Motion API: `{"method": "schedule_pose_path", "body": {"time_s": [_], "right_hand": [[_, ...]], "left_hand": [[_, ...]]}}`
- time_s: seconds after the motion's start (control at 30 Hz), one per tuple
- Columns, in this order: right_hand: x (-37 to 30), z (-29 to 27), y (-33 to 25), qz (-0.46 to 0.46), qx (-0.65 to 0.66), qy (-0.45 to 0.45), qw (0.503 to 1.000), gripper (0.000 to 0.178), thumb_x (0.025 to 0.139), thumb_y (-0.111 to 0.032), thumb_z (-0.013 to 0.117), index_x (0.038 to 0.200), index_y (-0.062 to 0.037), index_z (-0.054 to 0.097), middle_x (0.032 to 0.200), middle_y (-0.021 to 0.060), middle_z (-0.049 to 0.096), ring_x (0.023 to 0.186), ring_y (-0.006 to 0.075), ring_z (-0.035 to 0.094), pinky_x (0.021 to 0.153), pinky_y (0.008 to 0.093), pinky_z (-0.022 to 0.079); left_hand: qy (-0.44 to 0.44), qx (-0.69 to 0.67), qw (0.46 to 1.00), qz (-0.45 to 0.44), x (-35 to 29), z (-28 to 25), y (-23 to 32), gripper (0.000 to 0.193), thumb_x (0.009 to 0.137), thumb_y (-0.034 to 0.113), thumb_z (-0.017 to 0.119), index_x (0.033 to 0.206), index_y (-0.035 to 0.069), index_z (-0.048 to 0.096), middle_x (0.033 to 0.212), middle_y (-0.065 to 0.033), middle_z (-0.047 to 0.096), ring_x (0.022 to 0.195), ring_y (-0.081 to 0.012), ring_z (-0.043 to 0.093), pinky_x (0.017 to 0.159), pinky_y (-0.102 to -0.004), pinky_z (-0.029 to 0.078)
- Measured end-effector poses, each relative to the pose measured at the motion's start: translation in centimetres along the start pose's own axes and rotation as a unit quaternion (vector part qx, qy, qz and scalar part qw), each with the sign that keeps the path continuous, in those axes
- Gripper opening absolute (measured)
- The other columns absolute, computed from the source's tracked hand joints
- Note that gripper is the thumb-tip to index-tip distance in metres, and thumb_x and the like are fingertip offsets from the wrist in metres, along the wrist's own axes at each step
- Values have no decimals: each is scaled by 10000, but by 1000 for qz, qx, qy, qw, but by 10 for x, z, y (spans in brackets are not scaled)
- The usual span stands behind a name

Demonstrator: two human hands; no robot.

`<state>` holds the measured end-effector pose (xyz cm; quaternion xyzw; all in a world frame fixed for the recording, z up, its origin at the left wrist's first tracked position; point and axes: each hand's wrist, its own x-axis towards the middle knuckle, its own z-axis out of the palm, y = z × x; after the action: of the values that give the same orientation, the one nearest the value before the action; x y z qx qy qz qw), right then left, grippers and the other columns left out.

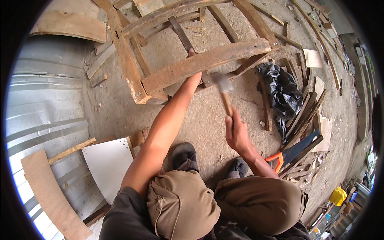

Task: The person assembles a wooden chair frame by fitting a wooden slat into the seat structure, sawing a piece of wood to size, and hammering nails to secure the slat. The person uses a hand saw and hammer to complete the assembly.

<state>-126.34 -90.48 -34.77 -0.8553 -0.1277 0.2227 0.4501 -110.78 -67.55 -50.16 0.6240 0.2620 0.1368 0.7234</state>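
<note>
A weathered wooden frame (208,60) with curved rails and cross slats stands on the ground in front of me. My left hand (195,77) reaches under its near curved rail, which hides most of the fingers. One fingertip shows beyond the rail, against a dark wooden slat (182,35) that the hand grips. A hammer (227,102) is in my right hand (238,134), closed round its wooden handle. Its head is smeared by motion, close to the frame's near lower edge, and I cannot tell whether it touches the wood.
On the right lie a crumpled black plastic bag (280,88), a handsaw with an orange handle (276,161) and several wood offcuts (306,116). A white board (109,168) and a curved plywood piece (52,196) lean by the corrugated metal sheet (48,96) at left.
</note>
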Motion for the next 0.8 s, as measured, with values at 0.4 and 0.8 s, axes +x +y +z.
{"method": "schedule_pose_path", "body": {"time_s": [0.4,0.8], "right_hand": [[-4,2,-8,-50,-27,19,998,361,1046,-202,461,1339,8,437,614,187,541,511,329,588,498,444,421],[1,3,10,-34,-31,12,999,351,1044,-194,465,1304,38,426,580,236,566,521,416,635,468,493,428]], "left_hand": [[28,9,999,34,14,-2,-23,509,1064,527,332,894,113,574,714,-25,583,565,-145,533,533,-311,464],[47,0,999,-11,10,9,-20,622,1030,566,374,872,12,609,748,-119,612,717,-247,578,674,-407,472]]}}
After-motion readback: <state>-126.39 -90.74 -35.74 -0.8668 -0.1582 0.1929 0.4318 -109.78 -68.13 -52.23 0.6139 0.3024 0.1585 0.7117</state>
